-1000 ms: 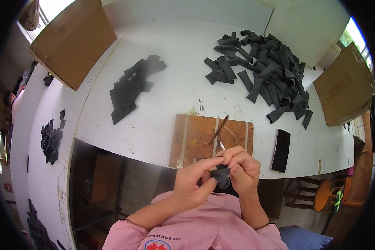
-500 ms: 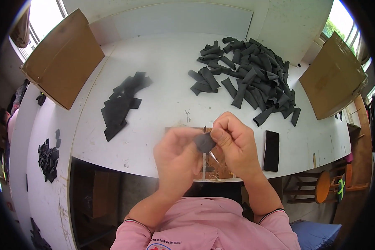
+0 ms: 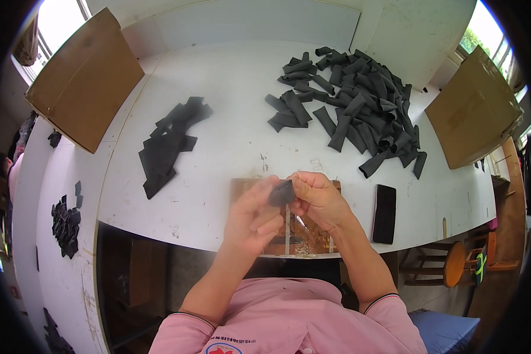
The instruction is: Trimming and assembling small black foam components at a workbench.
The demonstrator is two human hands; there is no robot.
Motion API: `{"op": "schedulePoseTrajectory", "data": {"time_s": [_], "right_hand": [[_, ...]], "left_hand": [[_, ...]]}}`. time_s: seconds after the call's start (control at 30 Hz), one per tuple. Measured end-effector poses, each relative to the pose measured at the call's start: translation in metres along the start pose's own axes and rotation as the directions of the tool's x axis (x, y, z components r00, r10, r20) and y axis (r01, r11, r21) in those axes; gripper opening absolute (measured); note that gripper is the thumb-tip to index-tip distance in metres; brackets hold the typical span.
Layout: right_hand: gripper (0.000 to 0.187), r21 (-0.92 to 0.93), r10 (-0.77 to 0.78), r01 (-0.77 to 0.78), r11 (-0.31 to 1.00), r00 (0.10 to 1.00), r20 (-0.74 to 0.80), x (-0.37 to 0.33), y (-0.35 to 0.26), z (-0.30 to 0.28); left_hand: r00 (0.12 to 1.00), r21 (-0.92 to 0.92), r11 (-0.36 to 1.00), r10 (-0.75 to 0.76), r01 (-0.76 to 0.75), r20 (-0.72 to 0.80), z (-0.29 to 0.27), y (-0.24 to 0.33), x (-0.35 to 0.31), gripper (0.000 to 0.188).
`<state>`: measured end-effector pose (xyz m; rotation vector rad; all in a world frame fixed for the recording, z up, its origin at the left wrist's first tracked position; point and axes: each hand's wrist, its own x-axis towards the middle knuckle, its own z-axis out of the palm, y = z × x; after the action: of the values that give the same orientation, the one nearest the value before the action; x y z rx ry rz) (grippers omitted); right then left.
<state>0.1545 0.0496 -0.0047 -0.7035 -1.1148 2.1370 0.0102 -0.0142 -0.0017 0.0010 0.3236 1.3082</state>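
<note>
A small black fabric piece (image 3: 282, 193), folded or curled into a rounded shape, is held up between my two hands over the front of the table. My left hand (image 3: 252, 217) has its thumb and fingers closed on the piece's left side and is a little blurred. At the right edge, my right hand (image 3: 323, 200) pinches the cloth between thumb and fingertips. Beneath the hands lies a worn brown board (image 3: 324, 236), with a thin metallic tool (image 3: 301, 222) on it, partly covered by my hands.
Dark fabric tubes (image 3: 366, 106) are heaped at the back right. Flat dark fabric pieces (image 3: 162, 152) lie at left, and more scraps (image 3: 66, 227) on the side table. A phone (image 3: 384, 213) rests right of the board. Cardboard boxes (image 3: 85, 79) (image 3: 475, 109) stand at both sides.
My right hand has dropped lower and turned, its fingers curling under. The fabric piece has shifted slightly left and up and is tilted differently. My left hand stays closed on it.
</note>
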Motion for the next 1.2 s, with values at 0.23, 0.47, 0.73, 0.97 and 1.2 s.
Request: {"op": "schedulePoseTrajectory", "data": {"time_s": [0.23,0.47,0.73,0.97,1.2], "right_hand": [[0.022,-0.077,-0.057,0.066,0.995,0.992,0.109,0.007,-0.02,0.006],[0.019,-0.071,-0.038,0.041,0.997,0.998,0.044,0.003,0.028,-0.012],[0.02,-0.313,-0.167,0.198,0.929,0.978,0.123,0.005,-0.022,0.013],[0.019,-0.067,-0.061,0.058,0.996,0.997,-0.044,0.005,0.041,-0.016],[0.015,-0.448,-0.285,0.172,0.877,0.938,-0.197,-0.012,0.013,0.001]], "left_hand": [[0.943,0.459,0.826,0.313,-0.328,0.11,0.042,-0.013,-0.013,0.019],[0.972,0.424,0.881,0.236,-0.209,-0.011,-0.003,-0.017,-0.01,0.015],[0.986,-0.084,0.994,-0.051,0.066,0.16,0.004,0.002,-0.005,0.019],[0.98,0.659,0.748,0.182,-0.084,-0.082,-0.008,-0.011,-0.013,0.024],[0.651,0.763,-0.367,0.4,-0.531,0.645,0.012,0.0,-0.003,0.014]]}}
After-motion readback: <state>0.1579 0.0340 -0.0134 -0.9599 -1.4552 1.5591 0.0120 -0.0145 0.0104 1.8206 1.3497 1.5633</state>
